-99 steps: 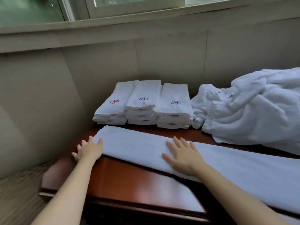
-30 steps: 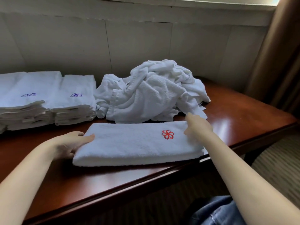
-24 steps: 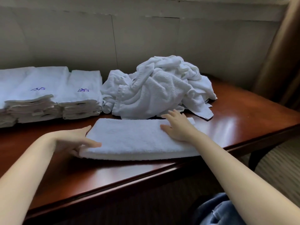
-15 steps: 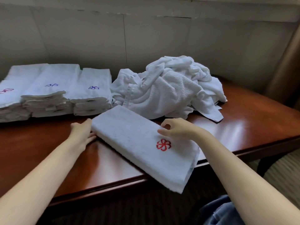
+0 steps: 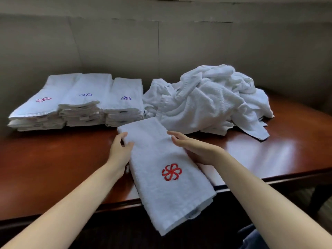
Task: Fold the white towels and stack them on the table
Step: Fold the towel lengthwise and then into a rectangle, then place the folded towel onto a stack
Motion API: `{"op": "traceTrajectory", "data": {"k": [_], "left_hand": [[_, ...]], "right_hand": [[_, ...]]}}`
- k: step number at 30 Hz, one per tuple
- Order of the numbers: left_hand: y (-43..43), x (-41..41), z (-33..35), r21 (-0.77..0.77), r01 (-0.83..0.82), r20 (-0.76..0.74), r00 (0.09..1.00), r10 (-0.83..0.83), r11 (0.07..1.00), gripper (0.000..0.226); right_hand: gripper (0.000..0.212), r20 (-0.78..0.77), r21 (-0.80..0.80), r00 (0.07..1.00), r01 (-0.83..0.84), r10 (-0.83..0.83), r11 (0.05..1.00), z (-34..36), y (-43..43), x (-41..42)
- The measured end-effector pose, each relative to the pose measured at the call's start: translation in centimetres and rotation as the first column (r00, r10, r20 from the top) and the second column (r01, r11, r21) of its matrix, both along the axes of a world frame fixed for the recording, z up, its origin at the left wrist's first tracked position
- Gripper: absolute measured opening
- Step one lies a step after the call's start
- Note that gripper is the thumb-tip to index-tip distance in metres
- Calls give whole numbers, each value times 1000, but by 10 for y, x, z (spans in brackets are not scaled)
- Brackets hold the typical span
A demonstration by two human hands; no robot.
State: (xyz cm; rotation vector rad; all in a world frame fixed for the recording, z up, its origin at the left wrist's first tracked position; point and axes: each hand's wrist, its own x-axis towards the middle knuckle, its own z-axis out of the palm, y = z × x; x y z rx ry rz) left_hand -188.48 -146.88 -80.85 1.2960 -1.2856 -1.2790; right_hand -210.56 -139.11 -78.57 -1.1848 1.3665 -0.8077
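Folded towel point(image 5: 161, 159): white, one, centre of table point(image 5: 53, 168), long axis running 11 to 5 o'clock, near end hanging over the front edge. Half a second ago it lay more crosswise, far end toward 10 o'clock; it has swung round toward the person. A second ago it lay fully crosswise.

Marking: one red pinwheel emblem point(image 5: 171, 174) stitched on the upper face, toward the near end.

Left hand point(image 5: 121, 150): at the towel's 9 o'clock edge, thumb on top, fingers curled at the edge, pinching it. Earlier it was at the far corner.

Right hand point(image 5: 195, 150): laid against the 3 o'clock edge, fingers nearly straight, palm turned to the towel. Cannot tell whether the fingertips go under. Half a second ago it sat on top, by the emblem.

Stacks point(image 5: 80, 108): three, folded white towels, side by side at 10 o'clock, against the wall point(image 5: 161, 42). Top emblems: left stack red, middle and right blue.

Heap point(image 5: 212, 99): one, unfolded white towels, at 1 o'clock, touching the right stack.

Blue denim point(image 5: 251, 238) at 5 o'clock, below the table edge.
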Motion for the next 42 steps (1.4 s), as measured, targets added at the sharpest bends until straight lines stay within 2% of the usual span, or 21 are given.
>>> {"op": "traceTrajectory", "data": {"k": [2, 4, 6, 10, 13, 18, 24, 27, 31, 34, 36, 38, 40, 41, 42], "left_hand": [[-4, 6, 3, 47, 56, -61, 997, -54, 997, 36], [-6, 13, 6, 89, 166, -79, 984, -160, 982, 35], [-8, 18, 7, 83, 229, -63, 973, -224, 970, 40], [-14, 30, 20, -13, 230, -44, 972, -230, 973, 45], [-20, 47, 37, -95, 272, 2, 962, -274, 957, 49], [-22, 72, 73, -221, 374, 59, 927, -371, 901, 55], [-28, 87, 124, -241, 370, -44, 919, -391, 897, 55], [-46, 86, 158, -255, 353, 7, 932, -363, 900, 54], [-105, 76, 210, -287, 375, 54, 925, -376, 881, 52], [-174, 54, 231, -327, 249, -5, 964, -265, 912, 55], [-225, 35, 217, -277, 122, -40, 990, -139, 953, 58], [-265, 23, 178, -79, 141, 57, 989, -137, 987, 53], [-293, 12, 136, 105, 202, 250, 942, -222, 974, 25], [-306, 6, 119, 140, 170, 346, 915, -209, 975, 27], [-320, 1, 108, 113, 120, 445, 882, -158, 986, 42]], "right_hand": [[60, 109, -19, 994, 25, -22, 1000, -6, -7, 9], [44, 227, -25, 970, 94, -86, 995, -7, -15, 18], [26, 247, -42, 957, 170, -155, 985, -8, -24, 25], [50, 222, -31, 965, 153, -142, 988, -2, -35, 35], [68, 220, -108, 974, 85, -60, 991, 10, -38, 40], [82, 232, -233, 972, 9, 47, 972, 38, -42, 47], [84, 221, -385, 973, 26, 65, 923, 89, -49, 66], [82, 177, -435, 983, 42, 39, 899, 122, -64, 72], [87, 212, -471, 977, 108, -7, 875, 166, -120, 63], [86, 234, -451, 971, 155, -51, 879, 191, -191, 52], [80, 287, -415, 955, 200, -81, 888, 186, -246, 47], [67, 289, -311, 951, 204, -113, 928, 155, -296, 43], [59, 187, -153, 966, 208, -178, 966, 105, -333, 40], [57, 132, -117, 964, 246, -231, 962, 83, -347, 38], [54, 121, -124, 951, 299, -285, 946, 66, -361, 34]]}}
